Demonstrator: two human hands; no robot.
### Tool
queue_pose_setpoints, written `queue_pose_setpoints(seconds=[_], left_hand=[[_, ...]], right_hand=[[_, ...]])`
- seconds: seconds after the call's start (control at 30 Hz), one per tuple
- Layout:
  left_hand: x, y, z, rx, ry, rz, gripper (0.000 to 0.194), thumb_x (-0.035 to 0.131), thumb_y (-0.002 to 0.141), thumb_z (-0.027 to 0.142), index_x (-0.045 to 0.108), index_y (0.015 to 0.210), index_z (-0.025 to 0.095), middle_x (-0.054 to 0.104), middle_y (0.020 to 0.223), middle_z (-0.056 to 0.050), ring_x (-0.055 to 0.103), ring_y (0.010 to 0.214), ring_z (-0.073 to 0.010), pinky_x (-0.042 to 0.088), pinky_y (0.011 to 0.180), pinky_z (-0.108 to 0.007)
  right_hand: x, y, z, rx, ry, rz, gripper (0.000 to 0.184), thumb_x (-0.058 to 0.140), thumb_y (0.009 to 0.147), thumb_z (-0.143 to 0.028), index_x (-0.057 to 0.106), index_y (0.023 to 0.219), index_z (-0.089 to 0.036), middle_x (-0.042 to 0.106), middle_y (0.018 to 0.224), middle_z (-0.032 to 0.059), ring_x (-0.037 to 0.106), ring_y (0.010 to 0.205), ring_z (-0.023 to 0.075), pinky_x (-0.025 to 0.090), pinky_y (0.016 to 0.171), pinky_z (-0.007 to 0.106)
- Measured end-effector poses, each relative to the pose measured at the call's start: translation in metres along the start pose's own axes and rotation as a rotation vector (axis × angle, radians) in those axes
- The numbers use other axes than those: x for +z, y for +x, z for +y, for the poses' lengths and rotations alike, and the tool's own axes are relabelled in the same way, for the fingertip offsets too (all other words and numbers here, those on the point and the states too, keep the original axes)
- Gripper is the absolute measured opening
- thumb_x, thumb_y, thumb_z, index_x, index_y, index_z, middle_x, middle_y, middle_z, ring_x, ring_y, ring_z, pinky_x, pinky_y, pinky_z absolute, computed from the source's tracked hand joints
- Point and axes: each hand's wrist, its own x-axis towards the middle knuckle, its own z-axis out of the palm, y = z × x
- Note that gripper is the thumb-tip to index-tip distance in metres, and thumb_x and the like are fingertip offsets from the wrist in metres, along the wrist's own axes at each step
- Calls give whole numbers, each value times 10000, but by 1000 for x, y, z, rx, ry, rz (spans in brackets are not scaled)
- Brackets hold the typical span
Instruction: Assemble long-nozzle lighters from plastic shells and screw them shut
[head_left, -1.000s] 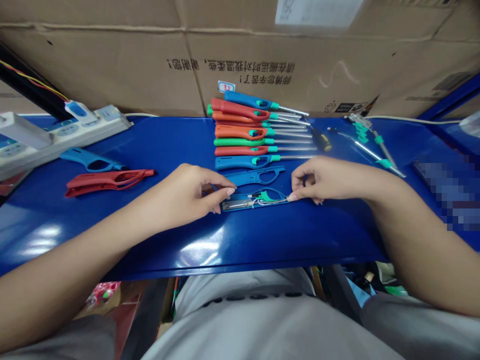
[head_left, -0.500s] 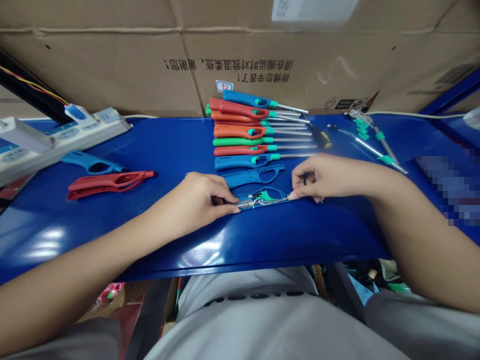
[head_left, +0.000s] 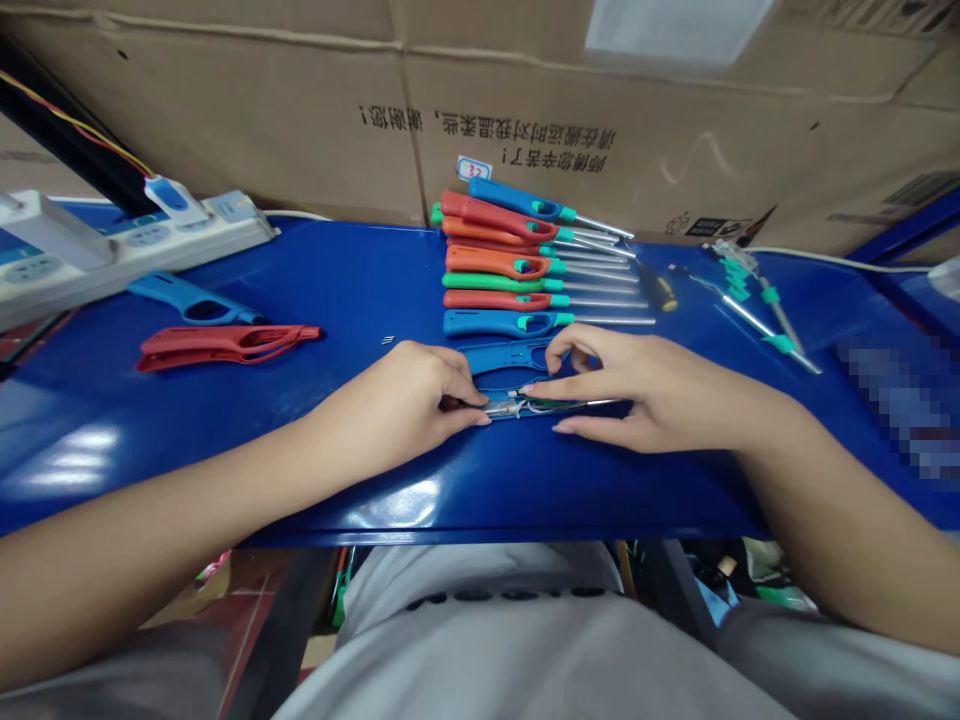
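Observation:
A blue gas-lighter shell half with a clear fuel tank and thin wires lies in front of me. My left hand is closed at its left end, thumb and fingers pinching the tank end. Over its right part is my right hand, fingers apart, the index fingertip at the wires and trigger area. That hand hides the trigger and part of the metal tube. Just behind lies the matching blue shell half, its right end behind my right fingers.
Behind, assembled lighters lie in a row beside a screwdriver. Tubes with green parts are at right. At left lie a blue shell, red shells and a power strip. Small metal pins lie near my left hand.
My right hand has left the tube end, shifted left over the trigger area and spread its fingers. My left hand keeps its pinch. The camera view has shifted slightly.

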Motion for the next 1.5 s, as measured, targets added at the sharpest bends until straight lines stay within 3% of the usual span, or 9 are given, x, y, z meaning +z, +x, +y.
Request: queue_pose_setpoints(seconds=[0.07,0.17,0.27,0.37,0.63,0.93,1.17,1.5], left_hand=[[0,0,-1,1,-3,3,89,759,865,188,826,923,178,760,853,-43,706,761,-173,527,742,-286],[0,0,-1,-5,-1,-3,102,755,868,191,826,940,180,766,870,-48,711,774,-174,527,753,-285],[-2,1,0,-13,7,-10,107,748,873,196,826,944,181,768,876,-48,713,777,-175,523,760,-287],[-3,1,1,-19,8,-11,100,747,874,209,826,928,182,769,876,-49,712,777,-180,518,758,-292],[-2,1,-1,-45,3,-33,113,742,872,190,823,948,172,760,876,-54,700,779,-168,499,757,-271],[-2,1,-1,-64,32,-63,104,730,883,219,827,911,193,764,867,-47,695,769,-165,481,743,-260],[-2,0,0,-54,28,-41,117,737,878,220,833,946,220,764,859,-31,688,752,-154,477,720,-245],[-2,-1,-1,-40,42,-40,131,716,887,218,833,943,202,765,838,-49,676,703,-153,477,688,-250]], right_hand=[[1,0,-2,-26,-55,-65,442,625,955,-389,622,1387,-297,540,1370,134,568,1204,289,524,952,451],[1,-1,-3,-21,-100,-152,506,625,955,-413,559,1446,-309,358,1595,124,389,1441,337,399,1138,567],[1,-1,-4,11,-118,-187,538,629,952,-424,521,1474,-345,172,1700,71,305,1507,343,341,1190,580],[1,-1,-7,23,-125,-198,561,638,948,-424,502,1487,-348,101,1719,51,305,1513,336,341,1198,568],[5,-3,-14,17,-188,-182,591,627,960,-384,462,1521,-293,137,1708,102,324,1511,352,327,1199,601],[10,0,-26,-2,-333,-192,567,561,993,-390,481,1506,-162,299,1638,218,386,1484,334,357,1185,576],[10,-2,-31,30,-346,-221,588,549,997,-412,465,1521,-160,353,1614,210,418,1464,339,378,1178,577],[12,-3,-32,35,-284,-221,732,577,967,-512,390,1559,-124,246,1644,243,291,1522,375,318,1198,628]])
